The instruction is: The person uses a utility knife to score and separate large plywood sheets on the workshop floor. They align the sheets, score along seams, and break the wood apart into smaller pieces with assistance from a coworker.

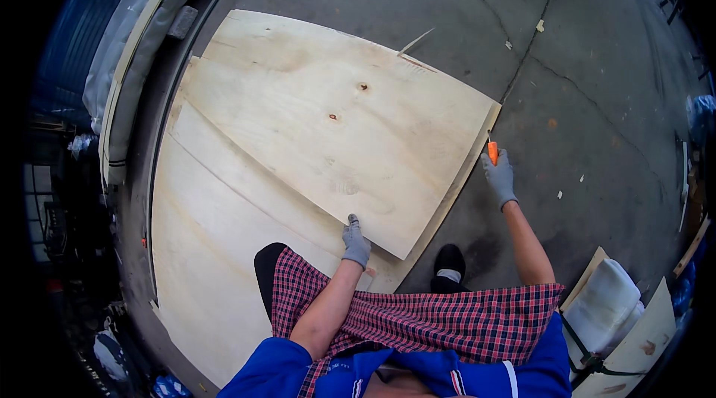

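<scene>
My left hand (356, 241), in a grey glove, grips the near edge of a pale wood veneer sheet (298, 100), thumb on top and fingers hidden beneath. Two dark knots mark this sheet. It lies slightly askew over more wood sheets (224, 249), and its near edge is lifted a little. At the right corner of the stack, my gloved right hand (500, 177) is closed round the orange handle of a small tool (493, 152). A thin metal shaft points away from me; its tip is too small to make out. A loose splinter (416, 40) sticks out from the far edge.
Cracked concrete floor (582, 100) with small wood scraps lies to the right. A long wrapped bundle (138, 77) runs along the left. Near the lower right stand a plastic-wrapped pack (605, 301) and wood panels (641, 346). My shoe (450, 262) is beside the stack.
</scene>
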Demonstrator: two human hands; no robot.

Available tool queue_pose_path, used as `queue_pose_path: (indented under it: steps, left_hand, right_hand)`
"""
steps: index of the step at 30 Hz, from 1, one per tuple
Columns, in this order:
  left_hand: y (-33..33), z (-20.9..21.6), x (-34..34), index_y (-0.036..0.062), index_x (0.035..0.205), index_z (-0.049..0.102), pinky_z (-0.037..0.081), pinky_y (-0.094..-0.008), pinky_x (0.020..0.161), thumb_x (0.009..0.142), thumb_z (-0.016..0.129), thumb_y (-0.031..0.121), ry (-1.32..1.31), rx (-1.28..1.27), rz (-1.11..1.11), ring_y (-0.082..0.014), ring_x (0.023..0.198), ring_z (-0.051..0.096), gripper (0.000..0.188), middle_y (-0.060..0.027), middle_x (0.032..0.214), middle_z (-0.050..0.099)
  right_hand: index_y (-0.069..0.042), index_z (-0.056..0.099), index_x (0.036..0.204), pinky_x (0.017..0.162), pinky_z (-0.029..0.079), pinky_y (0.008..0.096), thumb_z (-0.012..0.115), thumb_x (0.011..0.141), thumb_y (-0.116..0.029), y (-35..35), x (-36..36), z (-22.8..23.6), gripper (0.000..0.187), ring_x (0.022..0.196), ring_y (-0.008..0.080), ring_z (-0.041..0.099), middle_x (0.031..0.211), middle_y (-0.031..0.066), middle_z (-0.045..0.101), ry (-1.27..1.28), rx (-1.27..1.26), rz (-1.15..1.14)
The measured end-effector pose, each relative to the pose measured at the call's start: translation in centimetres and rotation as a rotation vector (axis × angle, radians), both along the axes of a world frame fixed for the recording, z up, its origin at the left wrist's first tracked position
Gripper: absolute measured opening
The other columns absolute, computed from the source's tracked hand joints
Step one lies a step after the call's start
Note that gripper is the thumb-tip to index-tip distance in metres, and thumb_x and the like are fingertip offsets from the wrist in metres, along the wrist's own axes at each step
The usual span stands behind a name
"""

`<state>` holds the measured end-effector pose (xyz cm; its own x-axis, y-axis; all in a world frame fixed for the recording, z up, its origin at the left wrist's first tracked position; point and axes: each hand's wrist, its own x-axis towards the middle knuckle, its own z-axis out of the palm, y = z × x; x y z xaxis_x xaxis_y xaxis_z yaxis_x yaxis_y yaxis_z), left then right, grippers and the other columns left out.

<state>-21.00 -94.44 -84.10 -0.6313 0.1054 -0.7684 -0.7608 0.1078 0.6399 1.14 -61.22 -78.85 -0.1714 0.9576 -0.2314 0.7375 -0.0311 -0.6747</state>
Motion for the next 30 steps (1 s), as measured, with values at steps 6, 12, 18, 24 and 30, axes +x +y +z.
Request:
queue_pose_path:
  steps: [6,12,18,24,30]
  left_hand:
    - [-0.1,-0.4,0.5,0.0078,0.097,0.052,0.046,-0.0293,0.058,0.090,0.059,0.047,0.068,-0.053,-0.182,-0.0137,0.068,0.051,0.040,-0.0030,0.082,0.056]
    - [1.0,2.4,1.2,0.0122,0.083,0.050,0.034,-0.0256,0.043,0.089,0.060,0.048,-0.006,-0.154,-0.248,-0.0077,0.053,0.041,0.038,0.0030,0.068,0.049]
    - [0.2,2.4,1.9,0.0106,0.081,0.050,0.039,-0.0261,0.043,0.089,0.060,0.050,0.013,-0.237,-0.417,-0.0093,0.053,0.045,0.041,0.0009,0.067,0.049]
    - [1.3,4.8,-1.5,0.0048,0.080,0.057,0.055,-0.0295,0.056,0.089,0.058,0.051,-0.136,-0.267,-0.631,-0.0180,0.061,0.063,0.047,-0.0058,0.063,0.059]
    - [-2.5,1.3,-11.9,0.0000,0.084,0.055,0.050,-0.0295,0.049,0.088,0.057,0.053,0.594,-0.813,-0.528,-0.0161,0.049,0.060,0.054,-0.0085,0.060,0.061]
  right_hand:
    - [-0.004,0.050,0.100,0.071,0.047,0.0431,0.065,0.084,-0.035,0.0,-1.8,-1.2,0.038,0.082,0.0344,0.062,0.089,0.0168,0.063,-0.059,-0.007,0.028]
    - [-0.004,0.049,0.100,0.072,0.047,0.0451,0.066,0.083,-0.035,0.2,-1.1,-1.8,0.039,0.086,0.0379,0.061,0.093,0.0190,0.062,-0.147,0.037,0.008]
    - [-0.005,0.050,0.098,0.068,0.047,0.0463,0.062,0.085,-0.035,-1.2,-1.3,-3.6,0.035,0.077,0.0383,0.062,0.081,0.0175,0.063,-0.042,-0.023,-0.196]
    - [-0.006,0.051,0.102,0.064,0.048,0.0455,0.063,0.085,-0.037,-0.8,-0.8,-4.5,0.038,0.072,0.0330,0.065,0.079,0.0150,0.065,-0.050,-0.038,-0.246]
    - [-0.007,0.050,0.106,0.068,0.049,0.0439,0.066,0.083,-0.037,-2.4,-2.9,-4.5,0.041,0.076,0.0336,0.064,0.084,0.0154,0.065,-0.077,-0.044,-0.173]
